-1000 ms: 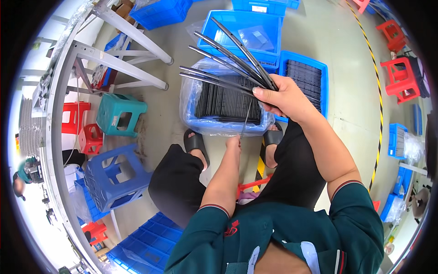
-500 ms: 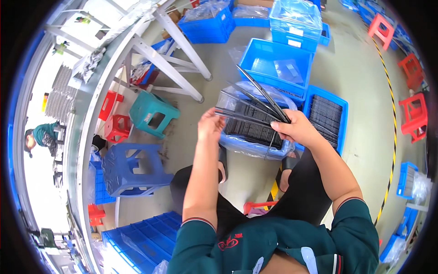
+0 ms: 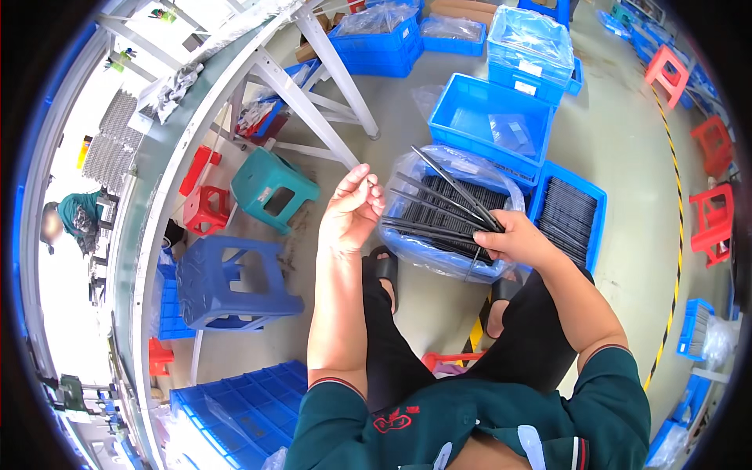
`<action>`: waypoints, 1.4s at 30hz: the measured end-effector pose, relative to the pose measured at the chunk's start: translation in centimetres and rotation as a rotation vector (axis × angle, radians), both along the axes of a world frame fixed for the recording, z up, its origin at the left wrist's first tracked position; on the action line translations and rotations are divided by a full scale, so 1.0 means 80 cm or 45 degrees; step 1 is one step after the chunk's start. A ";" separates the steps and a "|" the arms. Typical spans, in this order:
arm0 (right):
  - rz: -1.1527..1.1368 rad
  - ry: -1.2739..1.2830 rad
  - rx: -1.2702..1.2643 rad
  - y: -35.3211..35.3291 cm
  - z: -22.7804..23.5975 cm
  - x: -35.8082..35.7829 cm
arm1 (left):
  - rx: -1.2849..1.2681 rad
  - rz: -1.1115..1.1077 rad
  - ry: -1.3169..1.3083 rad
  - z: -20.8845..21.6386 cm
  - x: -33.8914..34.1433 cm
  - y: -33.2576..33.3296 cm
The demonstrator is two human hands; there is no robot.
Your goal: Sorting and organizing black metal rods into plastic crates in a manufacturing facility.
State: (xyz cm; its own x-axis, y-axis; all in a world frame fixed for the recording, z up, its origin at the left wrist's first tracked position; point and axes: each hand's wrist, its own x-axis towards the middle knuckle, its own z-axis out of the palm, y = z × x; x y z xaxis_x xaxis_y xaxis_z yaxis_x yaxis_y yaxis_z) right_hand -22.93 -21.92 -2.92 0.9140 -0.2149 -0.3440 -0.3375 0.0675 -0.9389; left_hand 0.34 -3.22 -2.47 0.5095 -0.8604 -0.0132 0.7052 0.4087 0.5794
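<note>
My right hand [image 3: 513, 237] is closed around one end of several thin black strips [image 3: 448, 200], which fan out up and to the left above a plastic-lined crate. My left hand [image 3: 354, 205] is raised to the left of the strips, apart from them. Its fingers are curled with the thumb against them; anything small between them cannot be made out. Below the strips, the blue crate lined with clear plastic film [image 3: 403, 249] holds rows of similar black strips [image 3: 439, 219].
Touching the lined crate on the right is a blue crate [image 3: 597, 243] packed with black strips. Behind stands a blue bin [image 3: 452, 106] with a clear bag inside. Blue [image 3: 227, 294], teal [image 3: 266, 184] and red stools [image 3: 207, 210] stand left, beside a white-legged bench [image 3: 301, 106].
My left hand has let go of the strips' far ends and moved up and left, its fingers curling. My right hand still holds the strips. The view has shifted slightly.
</note>
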 end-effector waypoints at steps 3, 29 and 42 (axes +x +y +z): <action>0.023 -0.008 -0.029 0.002 0.004 0.005 | 0.023 -0.024 -0.042 -0.004 -0.001 0.004; 0.101 -0.035 -0.206 -0.009 0.012 0.003 | 0.213 -0.070 -0.223 0.010 -0.022 0.008; 0.082 0.001 -0.162 -0.004 -0.002 0.011 | 0.622 0.077 -0.830 0.018 -0.032 0.006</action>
